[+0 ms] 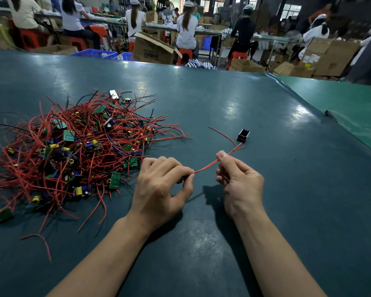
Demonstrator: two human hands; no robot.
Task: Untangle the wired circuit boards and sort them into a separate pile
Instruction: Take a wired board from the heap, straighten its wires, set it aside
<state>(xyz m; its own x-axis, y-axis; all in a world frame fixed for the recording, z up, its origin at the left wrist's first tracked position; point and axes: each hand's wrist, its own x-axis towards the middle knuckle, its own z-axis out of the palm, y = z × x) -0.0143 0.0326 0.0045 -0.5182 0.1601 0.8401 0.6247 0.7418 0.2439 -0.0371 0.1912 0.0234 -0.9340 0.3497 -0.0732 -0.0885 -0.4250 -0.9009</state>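
Observation:
A tangled heap of small green circuit boards with red and black wires (73, 146) lies on the left of the dark green table (266, 189). My left hand (158, 189) grips one small board, mostly hidden under the fingers, just right of the heap. Red wires (206, 167) run from it up and right to my right hand (238, 179), which pinches them between thumb and forefinger. The wire ends (237, 147) stick out past the right hand, and one red strand (222, 135) trails farther back.
A small black box-shaped part (243, 135) sits on the table beyond my right hand. A loose red wire (43, 243) lies near the front left. A lighter green table (341, 103) adjoins at the right. Seated workers, cardboard boxes and blue crates fill the background.

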